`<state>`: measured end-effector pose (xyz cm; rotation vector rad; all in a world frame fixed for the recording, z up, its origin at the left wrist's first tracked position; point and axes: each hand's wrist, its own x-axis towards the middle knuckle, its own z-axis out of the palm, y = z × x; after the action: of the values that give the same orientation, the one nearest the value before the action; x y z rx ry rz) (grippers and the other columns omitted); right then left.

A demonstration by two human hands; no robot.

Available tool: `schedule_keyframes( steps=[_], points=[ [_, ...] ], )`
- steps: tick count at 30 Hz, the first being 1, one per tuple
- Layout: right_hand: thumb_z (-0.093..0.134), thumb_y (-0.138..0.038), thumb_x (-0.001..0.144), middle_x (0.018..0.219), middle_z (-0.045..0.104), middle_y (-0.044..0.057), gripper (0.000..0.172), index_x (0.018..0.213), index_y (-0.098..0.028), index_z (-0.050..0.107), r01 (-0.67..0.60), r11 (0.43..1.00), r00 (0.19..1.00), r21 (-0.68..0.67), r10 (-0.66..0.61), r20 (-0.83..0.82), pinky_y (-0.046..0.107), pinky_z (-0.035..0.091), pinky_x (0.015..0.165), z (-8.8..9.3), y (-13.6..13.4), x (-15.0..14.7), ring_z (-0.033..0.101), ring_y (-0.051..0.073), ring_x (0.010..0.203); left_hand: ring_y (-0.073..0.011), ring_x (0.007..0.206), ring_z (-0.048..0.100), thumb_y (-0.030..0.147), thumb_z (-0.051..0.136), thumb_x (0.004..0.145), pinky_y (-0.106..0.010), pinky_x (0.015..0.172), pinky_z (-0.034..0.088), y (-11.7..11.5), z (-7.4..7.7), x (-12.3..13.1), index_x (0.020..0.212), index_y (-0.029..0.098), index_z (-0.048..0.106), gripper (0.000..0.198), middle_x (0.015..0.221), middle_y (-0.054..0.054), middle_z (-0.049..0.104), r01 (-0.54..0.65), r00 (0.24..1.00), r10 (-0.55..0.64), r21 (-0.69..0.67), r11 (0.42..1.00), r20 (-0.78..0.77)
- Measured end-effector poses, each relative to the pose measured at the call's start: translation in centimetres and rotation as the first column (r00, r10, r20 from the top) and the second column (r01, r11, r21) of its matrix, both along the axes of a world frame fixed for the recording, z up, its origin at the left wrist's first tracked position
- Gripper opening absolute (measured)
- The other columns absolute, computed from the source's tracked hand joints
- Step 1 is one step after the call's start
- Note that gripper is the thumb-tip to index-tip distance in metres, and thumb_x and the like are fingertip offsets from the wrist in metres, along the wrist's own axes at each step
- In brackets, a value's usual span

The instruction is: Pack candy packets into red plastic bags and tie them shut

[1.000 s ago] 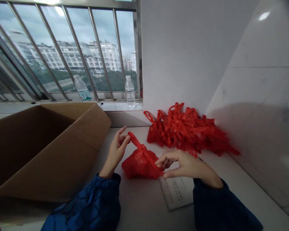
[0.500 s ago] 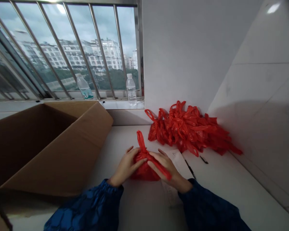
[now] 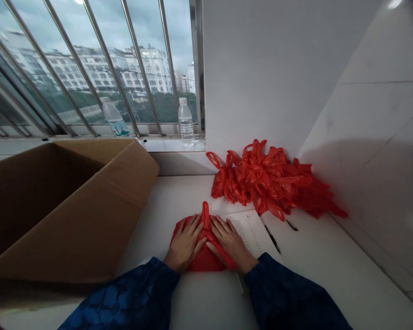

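Observation:
A knotted red plastic bag [image 3: 202, 261] lies flattened on the white counter [image 3: 189, 197], with a short tied loop [image 3: 205, 216] standing up from its top. My left hand [image 3: 186, 243] presses flat on the bag's left side, fingers spread. My right hand [image 3: 229, 243] lies the same way on its right side, close beside the knot. One red strip of the bag runs out below my right hand. Neither hand appears to grip it. Both blue sleeves reach in from the bottom edge.
Behind the hands, a heap of red plastic bags [image 3: 271, 181] lies against the tiled wall. A printed paper sheet [image 3: 251, 231] and a black pen [image 3: 272, 239] lie to the right. An open cardboard box [image 3: 65, 211] stands at left. Several plastic bottles stand on the barred windowsill.
Both hands have come down from the raised knot and now lie flat on the bag. The bag looks flatter, and its tied loop stands shorter. The view has tilted slightly.

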<state>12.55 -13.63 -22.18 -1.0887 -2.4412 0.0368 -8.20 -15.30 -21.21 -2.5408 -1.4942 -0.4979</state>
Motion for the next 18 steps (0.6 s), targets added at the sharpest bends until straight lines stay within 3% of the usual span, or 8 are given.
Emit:
schedule_keyframes(
  steps=[7,11,14,16,18],
  points=[
    [0.049,-0.046,0.098,0.151,0.049,0.012,0.057,0.144,-0.014,0.049,0.003,0.999,1.000,0.044,-0.003,-0.002,0.053,0.028,0.119,-0.9,0.1,0.0,0.038,0.030,0.143,-0.0283,0.143,0.039,0.043,0.043,0.101,-0.049,0.115,0.033,0.4,-1.1,0.1,0.147,0.017,0.045,0.054,0.154,-0.013,0.044,-0.024,1.000,0.025,-0.032,0.999,0.011],
    [0.051,-0.043,0.097,0.148,0.052,0.013,0.054,0.143,-0.015,0.050,-0.006,0.999,0.999,0.053,0.009,-0.049,0.053,0.028,0.118,-0.6,-0.3,0.0,0.041,0.029,0.140,-0.0277,0.139,0.043,0.042,0.044,0.100,-0.048,0.114,0.036,-0.1,-0.6,-0.1,0.143,0.017,0.051,0.050,0.151,-0.013,0.048,-0.026,0.999,0.027,-0.031,0.999,0.019],
    [0.058,-0.036,0.094,0.142,0.056,0.012,0.039,0.128,-0.020,0.063,-0.046,0.999,0.976,-0.015,0.042,-0.214,0.049,0.035,0.113,1.2,-0.4,0.3,0.049,0.028,0.131,-0.0254,0.137,0.046,0.044,0.041,0.101,-0.046,0.113,0.039,-1.4,1.0,-0.4,0.144,0.021,0.049,0.049,0.150,-0.011,0.049,0.000,0.999,0.000,-0.021,1.000,0.036],
    [0.061,-0.031,0.091,0.125,0.064,0.011,0.020,0.105,-0.020,0.071,-0.096,0.991,0.924,-0.094,0.054,-0.378,0.040,0.046,0.101,3.3,-0.8,0.6,0.058,0.025,0.116,-0.0283,0.135,0.048,0.053,0.044,0.098,-0.049,0.113,0.039,-2.7,2.9,-0.2,0.146,0.021,0.046,0.057,0.148,-0.013,0.051,0.038,0.993,-0.034,-0.038,0.999,0.111],
    [0.061,-0.029,0.091,0.099,0.066,0.006,0.013,0.087,-0.020,0.070,-0.189,0.964,0.853,-0.187,0.067,-0.517,0.031,0.051,0.083,5.8,-1.6,0.8,0.063,0.020,0.094,-0.0343,0.128,0.053,0.067,0.057,0.085,-0.056,0.113,0.035,-4.4,5.2,0.5,0.144,0.019,0.046,0.077,0.139,-0.017,0.057,0.106,0.972,-0.086,-0.081,0.991,0.218]
  ],
)
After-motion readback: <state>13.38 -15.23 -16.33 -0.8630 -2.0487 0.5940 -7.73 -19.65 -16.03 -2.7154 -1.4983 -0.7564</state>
